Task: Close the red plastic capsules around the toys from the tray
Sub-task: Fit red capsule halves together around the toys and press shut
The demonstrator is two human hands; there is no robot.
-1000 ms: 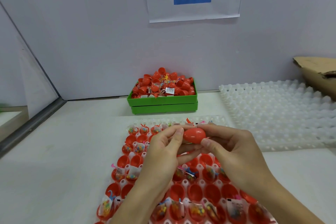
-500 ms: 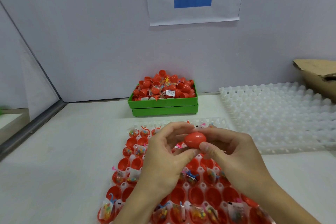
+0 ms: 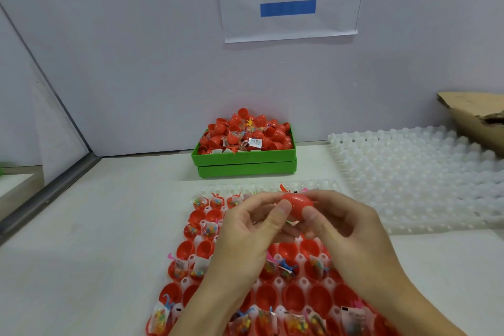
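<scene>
Both your hands pinch one red capsule [image 3: 297, 206], left hand [image 3: 245, 232] and right hand [image 3: 346, 229], just above the tray [image 3: 335, 185]. It looks closed. Beneath it, many open halves [image 3: 293, 299] with bagged toys [image 3: 161, 318] wait; plenty left, I'd judge.

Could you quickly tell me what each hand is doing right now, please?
Left hand: fingers pinch the red capsule at its left end.
Right hand: fingers grip the same capsule at its right end.
</scene>
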